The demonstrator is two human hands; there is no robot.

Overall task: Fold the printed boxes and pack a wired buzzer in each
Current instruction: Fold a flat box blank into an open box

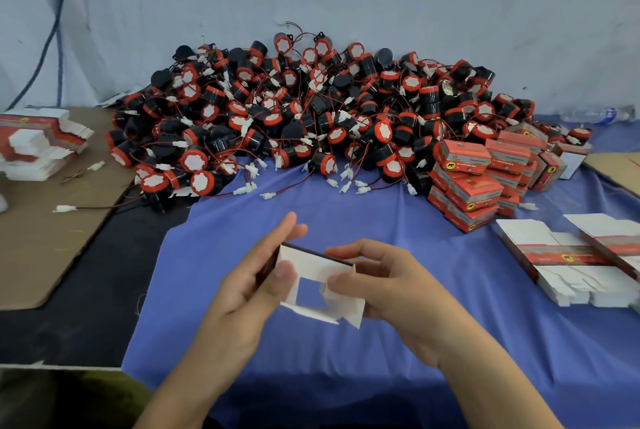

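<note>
**Soft light, warped edges**

Even, diffuse light falls on the left hand (249,286) and right hand (391,290); the cloth (540,342) darkens below the wrists. The box (311,266) flaps between them smear slightly. Straight lines bow far to either side.

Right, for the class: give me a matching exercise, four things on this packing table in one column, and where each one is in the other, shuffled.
Things
1. buzzer pile
2. finished red boxes
3. half-folded box
4. cardboard sheet

Places
A. pinched between the left hand and right hand
B. far left, under the flat blanks
C. stacked at the pile's right end
D. centre, at the back

Pairs: 1-D, 2-C, 3-A, 4-B
</note>
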